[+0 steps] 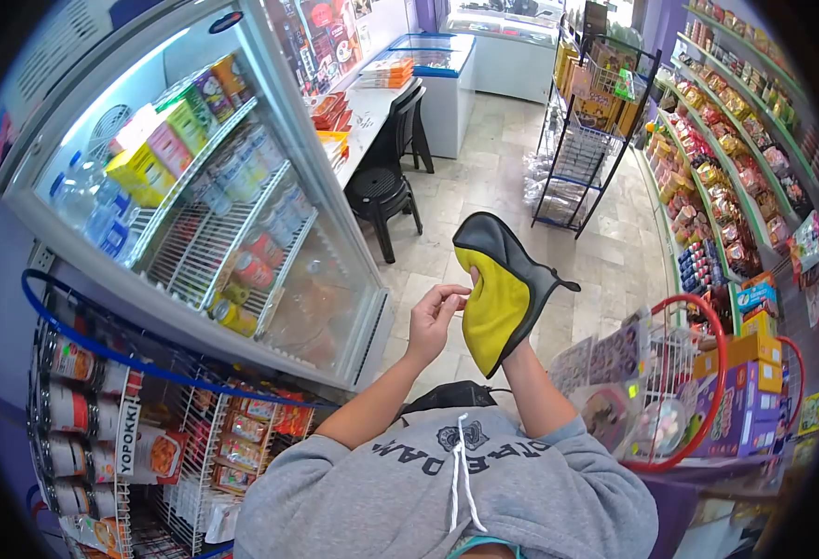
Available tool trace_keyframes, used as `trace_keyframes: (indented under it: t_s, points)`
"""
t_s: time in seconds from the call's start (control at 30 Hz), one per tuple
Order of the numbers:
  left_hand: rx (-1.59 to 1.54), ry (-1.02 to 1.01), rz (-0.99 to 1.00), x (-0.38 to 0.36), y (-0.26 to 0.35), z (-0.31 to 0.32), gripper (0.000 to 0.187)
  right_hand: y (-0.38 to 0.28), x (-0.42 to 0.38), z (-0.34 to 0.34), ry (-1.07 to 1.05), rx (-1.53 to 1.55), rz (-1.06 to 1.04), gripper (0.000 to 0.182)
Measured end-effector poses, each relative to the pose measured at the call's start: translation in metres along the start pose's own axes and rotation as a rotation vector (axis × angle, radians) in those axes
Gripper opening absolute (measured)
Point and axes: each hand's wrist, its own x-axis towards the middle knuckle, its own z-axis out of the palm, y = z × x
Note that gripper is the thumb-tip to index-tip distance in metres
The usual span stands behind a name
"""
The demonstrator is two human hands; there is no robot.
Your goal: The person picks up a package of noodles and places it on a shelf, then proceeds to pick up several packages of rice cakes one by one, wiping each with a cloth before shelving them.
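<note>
Tiled floor [498,158], w/ glass-door fridge [284,121] at L. Yellow-and-black pouch [498,307], ctr., is held above floor. R hand [518,361]: mostly hidden inside or behind pouch; grip, can't tell. L hand [431,321]: fingertips close together at pouch's L edge. Poss. fault: soft fabric buckles, slips if support is loose.

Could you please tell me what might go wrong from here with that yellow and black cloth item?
The cloth item could slip or fold awkwardly: the left hand is only at its edge, and the grip on the other side is mostly hidden. Turning right, the right arm might catch the red-handled basket. The left elbow might knock packets on the wire rack.
</note>
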Motion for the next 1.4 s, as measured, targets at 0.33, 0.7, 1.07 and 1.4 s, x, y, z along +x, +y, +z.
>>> trace_keyframes:
  t_s: [0.33,0.7,1.07,1.4]
  points:
    - [0.010,-0.018,-0.125,0.153,-0.074,0.002,0.018,0.011,0.124,-0.082,0.113,-0.155,-0.029,0.049]
    - [-0.064,0.057,-0.220,0.397,-0.134,-0.051,0.016,0.022,0.362,-0.107,0.137,-0.359,-0.050,0.048]
    - [-0.136,0.257,-0.327,0.558,-0.189,-0.101,0.016,0.049,0.562,-0.127,0.124,0.662,0.296,0.051]
    - [-0.464,0.865,-0.190,0.683,-0.202,-0.202,0.018,0.098,0.761,-0.125,-0.239,0.566,0.693,0.053]
